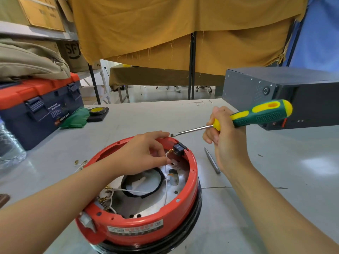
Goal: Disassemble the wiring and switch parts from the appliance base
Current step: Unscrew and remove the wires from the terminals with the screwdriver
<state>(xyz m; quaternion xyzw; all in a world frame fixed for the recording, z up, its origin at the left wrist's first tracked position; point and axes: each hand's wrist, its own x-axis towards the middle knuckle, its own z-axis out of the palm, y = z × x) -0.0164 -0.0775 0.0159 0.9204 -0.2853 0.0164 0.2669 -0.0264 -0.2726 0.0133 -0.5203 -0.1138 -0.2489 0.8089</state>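
The red appliance base point(146, 222) lies upside down on the grey table, its inside open to view. A black switch socket point(178, 149) sits in its far rim, with a white wire point(166, 182) running from it down into the base. My left hand point(145, 153) reaches into the base and pinches that wire just below the socket. My right hand point(225, 140) grips a green and yellow flat screwdriver point(256, 116), whose tip hovers just above the far rim, beside my left fingertips. More white wires and brass terminals point(106, 198) bunch at the near left inside.
A blue and red toolbox point(40, 109) stands at the left with a beige bag on top. A dark metal box point(286, 96) stands at the right. A loose screwdriver bit point(212, 161) lies right of the base. Detached wire pieces point(79, 165) lie to its left.
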